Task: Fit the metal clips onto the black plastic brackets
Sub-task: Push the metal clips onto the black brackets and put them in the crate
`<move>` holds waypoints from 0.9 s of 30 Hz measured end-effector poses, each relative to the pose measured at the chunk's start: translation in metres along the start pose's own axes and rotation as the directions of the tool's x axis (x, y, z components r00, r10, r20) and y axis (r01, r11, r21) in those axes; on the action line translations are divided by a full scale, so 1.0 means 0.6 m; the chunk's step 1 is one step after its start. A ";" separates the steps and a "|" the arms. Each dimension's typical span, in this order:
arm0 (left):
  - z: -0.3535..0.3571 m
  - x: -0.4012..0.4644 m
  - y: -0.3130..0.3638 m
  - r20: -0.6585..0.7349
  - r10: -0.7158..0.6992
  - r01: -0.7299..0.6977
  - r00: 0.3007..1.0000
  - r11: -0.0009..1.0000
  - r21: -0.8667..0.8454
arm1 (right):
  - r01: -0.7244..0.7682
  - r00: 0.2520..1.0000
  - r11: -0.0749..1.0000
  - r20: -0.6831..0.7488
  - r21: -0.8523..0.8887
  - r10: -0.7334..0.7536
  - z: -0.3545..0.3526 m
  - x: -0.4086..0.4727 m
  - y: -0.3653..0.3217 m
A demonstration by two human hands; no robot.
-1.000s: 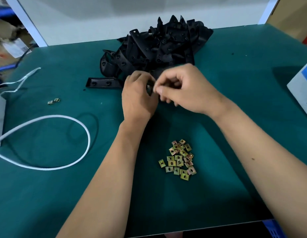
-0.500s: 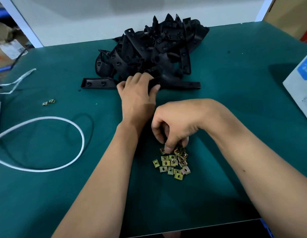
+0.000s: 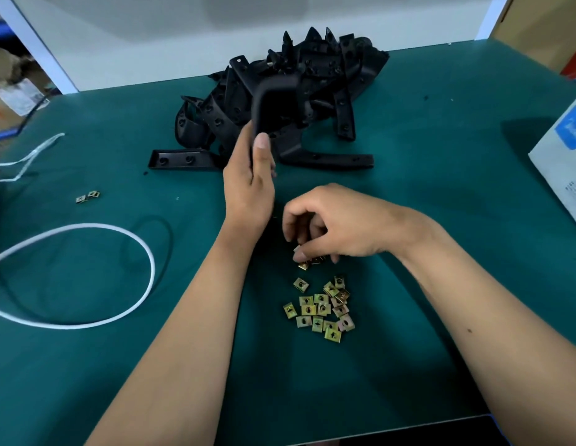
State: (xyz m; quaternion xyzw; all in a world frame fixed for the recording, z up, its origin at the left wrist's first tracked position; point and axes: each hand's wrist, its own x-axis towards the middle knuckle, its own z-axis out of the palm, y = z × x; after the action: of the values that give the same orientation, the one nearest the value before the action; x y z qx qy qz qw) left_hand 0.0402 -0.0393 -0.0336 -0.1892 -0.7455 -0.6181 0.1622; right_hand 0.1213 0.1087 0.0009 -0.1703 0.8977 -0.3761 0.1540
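A heap of black plastic brackets [image 3: 315,75] lies at the back of the green table [image 3: 441,220]. My left hand [image 3: 249,185] grips one black bracket [image 3: 274,104] and holds it upright in front of the heap. A cluster of several brass-coloured metal clips [image 3: 322,312] lies near the table's middle front. My right hand [image 3: 331,226] hovers just above the cluster's far edge, its fingertips pinched on a metal clip [image 3: 303,264]. One long bracket [image 3: 180,160] lies flat to the left of the heap, and another [image 3: 331,160] lies to the right of my left hand.
Two loose clips [image 3: 88,197] sit on the mat at the left. A white cord [image 3: 119,239] loops across the left side. A white and blue box [image 3: 566,162] stands at the right edge. The table's front edge runs below my forearms.
My left hand has lifted a bracket upright out of the heap. My right hand has come up slightly from the clip cluster with a clip pinched in its fingertips.
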 end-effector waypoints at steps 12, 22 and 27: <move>-0.023 0.023 -0.003 0.257 -0.476 0.495 0.841 0.486 -0.720 | 0.013 0.999 0.999 0.031 -0.032 -0.012 -0.015 -0.009 0.015; -0.049 0.013 -0.008 0.346 -0.424 0.505 0.837 0.355 -0.787 | -0.007 0.966 0.997 -0.257 -0.080 -0.014 -0.016 0.000 0.037; -0.058 0.014 -0.003 0.419 -0.451 0.586 0.788 0.339 -0.736 | 0.007 0.963 0.996 -0.267 -0.087 -0.030 -0.011 0.003 0.036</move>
State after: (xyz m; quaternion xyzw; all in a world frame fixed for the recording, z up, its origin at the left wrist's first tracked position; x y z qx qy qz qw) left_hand 0.0323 -0.0731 -0.0247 -0.0383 -0.3831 -0.8993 -0.2072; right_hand 0.1129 0.1264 -0.0106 -0.1326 0.9239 -0.3584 0.0202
